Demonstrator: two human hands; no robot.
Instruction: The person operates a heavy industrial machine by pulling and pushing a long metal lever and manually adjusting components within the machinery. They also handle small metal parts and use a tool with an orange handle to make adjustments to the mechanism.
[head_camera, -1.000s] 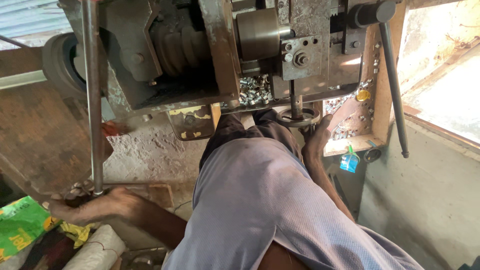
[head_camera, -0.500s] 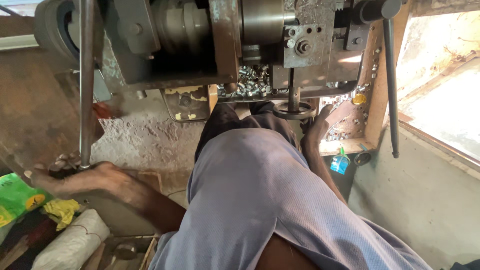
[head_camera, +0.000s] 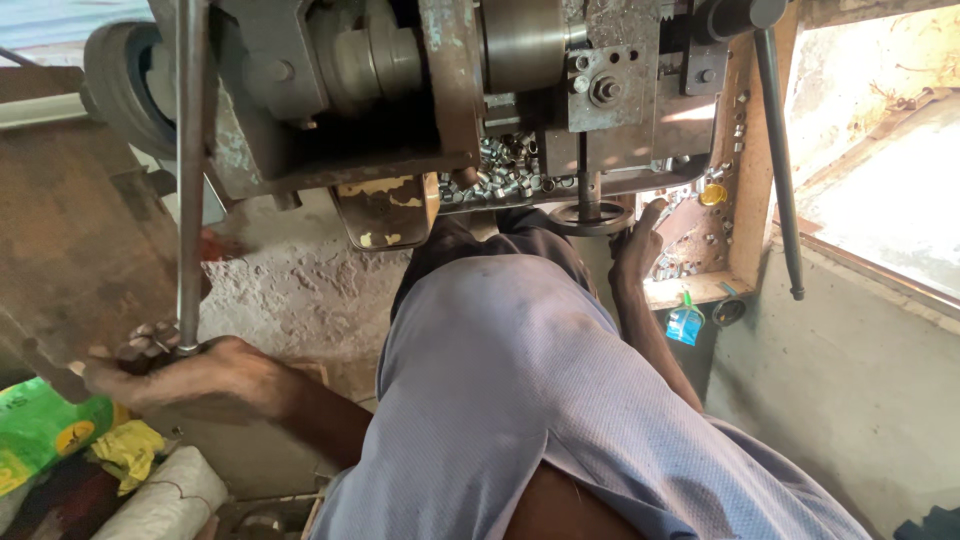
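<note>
At the lathe, the left hand (head_camera: 195, 375) grips the long steel bar (head_camera: 188, 180); the right hand (head_camera: 638, 240) closes on the small handwheel (head_camera: 590, 217), apparently feeding stock.

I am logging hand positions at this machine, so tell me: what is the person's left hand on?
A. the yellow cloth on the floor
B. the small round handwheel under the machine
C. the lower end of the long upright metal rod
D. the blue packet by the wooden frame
C: the left hand is closed around the lower end of the long metal rod, while the right hand is at the handwheel.
</note>
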